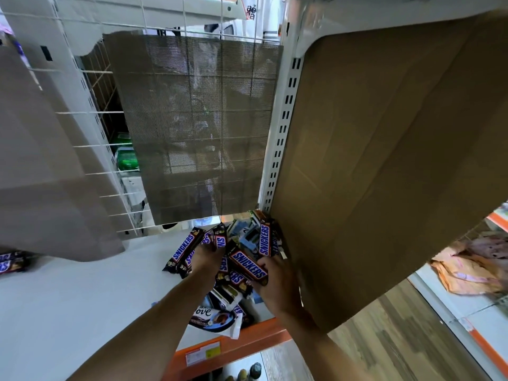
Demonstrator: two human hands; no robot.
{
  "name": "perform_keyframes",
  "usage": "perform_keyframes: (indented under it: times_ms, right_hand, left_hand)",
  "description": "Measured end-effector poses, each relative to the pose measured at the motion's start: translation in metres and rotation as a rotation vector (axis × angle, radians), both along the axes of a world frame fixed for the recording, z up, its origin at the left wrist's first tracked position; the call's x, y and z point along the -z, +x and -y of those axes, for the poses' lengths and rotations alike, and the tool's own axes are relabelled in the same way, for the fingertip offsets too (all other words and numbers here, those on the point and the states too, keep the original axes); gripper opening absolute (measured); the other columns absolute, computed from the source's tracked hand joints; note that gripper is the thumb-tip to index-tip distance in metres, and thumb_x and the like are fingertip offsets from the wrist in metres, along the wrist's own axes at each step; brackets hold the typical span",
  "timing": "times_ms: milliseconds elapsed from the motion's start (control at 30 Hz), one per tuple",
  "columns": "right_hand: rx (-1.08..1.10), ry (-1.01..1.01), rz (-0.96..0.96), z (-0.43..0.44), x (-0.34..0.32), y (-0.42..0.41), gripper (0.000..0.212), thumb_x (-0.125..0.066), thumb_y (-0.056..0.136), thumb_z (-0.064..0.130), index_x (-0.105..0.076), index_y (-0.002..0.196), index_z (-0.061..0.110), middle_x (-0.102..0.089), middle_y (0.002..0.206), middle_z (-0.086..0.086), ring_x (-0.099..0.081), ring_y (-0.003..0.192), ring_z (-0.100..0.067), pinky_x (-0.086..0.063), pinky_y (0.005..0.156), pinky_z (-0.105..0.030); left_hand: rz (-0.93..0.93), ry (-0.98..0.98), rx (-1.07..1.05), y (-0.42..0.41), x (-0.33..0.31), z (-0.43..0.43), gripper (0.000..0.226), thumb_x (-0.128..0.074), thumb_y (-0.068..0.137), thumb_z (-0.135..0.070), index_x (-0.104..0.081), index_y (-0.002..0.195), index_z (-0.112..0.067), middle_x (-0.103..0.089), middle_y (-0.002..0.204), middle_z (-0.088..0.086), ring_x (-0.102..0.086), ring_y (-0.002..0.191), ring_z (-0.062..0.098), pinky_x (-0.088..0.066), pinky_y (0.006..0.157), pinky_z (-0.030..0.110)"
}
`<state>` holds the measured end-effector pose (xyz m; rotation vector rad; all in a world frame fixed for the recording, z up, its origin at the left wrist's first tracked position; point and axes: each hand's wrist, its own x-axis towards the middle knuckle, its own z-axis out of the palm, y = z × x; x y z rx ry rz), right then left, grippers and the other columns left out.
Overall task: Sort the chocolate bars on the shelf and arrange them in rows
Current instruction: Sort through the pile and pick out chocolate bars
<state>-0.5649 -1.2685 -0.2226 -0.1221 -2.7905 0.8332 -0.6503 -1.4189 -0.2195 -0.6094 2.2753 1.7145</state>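
A heap of chocolate bars lies at the right end of the white shelf, against a cardboard sheet. Most are brown Snickers bars; a white Dove bar lies at the front, and pale blue packets sit at the back. My left hand reaches into the heap and grips a bunch of Snickers bars. My right hand holds one Snickers bar from below, label up. Two more Snickers bars lie at the far left of the shelf.
A large cardboard sheet walls off the right side. A brown mesh panel on a wire grid forms the back. The shelf's orange front edge carries a price label. Green cans show behind the grid.
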Motion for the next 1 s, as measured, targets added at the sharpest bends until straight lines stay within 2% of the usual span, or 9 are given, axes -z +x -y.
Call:
perform_keyframes:
  times_ms: [100,267,400,467,633,700,800,900,1000]
  right_hand:
    - [0.0,0.004,0.0,0.001,0.0,0.0,0.037,-0.082,0.069,0.028,-0.061,0.099,0.023,-0.059,0.103,0.003,-0.051,0.101,-0.019,-0.047,0.084,-0.037]
    - [-0.024,0.028,0.028,0.006,0.0,-0.002,0.037,-0.079,0.072,0.029,-0.059,0.103,0.025,-0.057,0.108,0.006,-0.049,0.105,-0.017,-0.044,0.086,-0.032]
    - [-0.043,0.074,0.059,0.016,-0.002,-0.002,0.04,-0.078,0.075,0.028,-0.058,0.109,0.029,-0.054,0.115,0.007,-0.047,0.112,-0.016,-0.042,0.091,-0.031]
    - [-0.053,0.09,0.04,0.019,-0.002,0.0,0.04,-0.078,0.074,0.025,-0.058,0.109,0.028,-0.053,0.114,0.007,-0.047,0.112,-0.016,-0.041,0.09,-0.028]
    - [-0.149,0.1,-0.014,0.033,0.002,0.002,0.039,-0.08,0.07,0.02,-0.061,0.103,0.023,-0.057,0.114,0.006,-0.049,0.111,-0.015,-0.035,0.087,-0.02]
    - [-0.187,0.091,0.011,0.044,0.005,0.001,0.039,-0.08,0.07,0.021,-0.06,0.104,0.023,-0.057,0.112,0.005,-0.049,0.111,-0.016,-0.039,0.088,-0.024]
    - [-0.25,0.073,0.059,0.07,0.007,-0.001,0.04,-0.078,0.074,0.025,-0.06,0.109,0.023,-0.055,0.115,0.004,-0.047,0.111,-0.016,-0.041,0.087,-0.027]
    - [-0.329,0.036,0.092,0.1,0.009,-0.001,0.04,-0.076,0.075,0.024,-0.061,0.112,0.022,-0.055,0.12,0.002,-0.047,0.114,-0.017,-0.041,0.089,-0.028]
    - [-0.425,0.022,0.118,0.133,0.012,0.003,0.034,-0.074,0.076,0.025,-0.061,0.107,0.02,-0.057,0.114,0.002,-0.05,0.107,-0.017,-0.039,0.081,-0.025]
  left_hand:
    - [0.002,0.067,-0.043,0.002,-0.001,0.001,0.013,-0.064,0.091,-0.02,-0.054,0.096,-0.014,-0.061,0.081,0.003,-0.061,0.07,0.018,-0.044,0.052,0.026]
    - [-0.001,0.128,-0.026,0.002,-0.005,0.014,0.021,-0.07,0.087,-0.022,-0.065,0.101,-0.008,-0.068,0.084,0.01,-0.066,0.069,0.022,-0.055,0.061,0.032]
    - [0.034,0.276,0.026,0.007,-0.013,0.015,0.009,-0.065,0.09,-0.013,-0.058,0.094,-0.01,-0.066,0.079,0.013,-0.065,0.054,0.018,-0.051,0.042,0.023]
    - [0.039,0.29,0.016,0.01,-0.014,0.017,0.016,-0.066,0.089,-0.019,-0.057,0.096,-0.007,-0.066,0.081,0.015,-0.065,0.059,0.021,-0.052,0.045,0.026]
    - [0.007,0.291,-0.1,0.01,-0.008,0.045,0.033,-0.07,0.087,-0.027,-0.06,0.112,-0.008,-0.069,0.091,0.015,-0.067,0.061,0.023,-0.047,0.044,0.023]
    - [0.008,0.305,-0.13,0.014,-0.008,0.066,0.03,-0.071,0.085,-0.021,-0.063,0.109,-0.005,-0.07,0.085,0.014,-0.067,0.059,0.02,-0.05,0.044,0.023]
    - [0.064,0.332,-0.154,0.022,-0.01,0.11,0.031,-0.071,0.084,-0.016,-0.06,0.11,-0.003,-0.07,0.094,0.019,-0.069,0.074,0.027,-0.058,0.058,0.031]
    - [0.076,0.243,-0.131,0.035,-0.01,0.159,0.021,-0.066,0.087,-0.012,-0.058,0.106,-0.009,-0.068,0.093,0.019,-0.066,0.075,0.027,-0.051,0.063,0.03]
    - [0.077,0.146,-0.087,0.052,-0.007,0.21,0.01,-0.064,0.089,-0.012,-0.062,0.099,-0.01,-0.068,0.089,0.018,-0.065,0.075,0.025,-0.045,0.062,0.026]
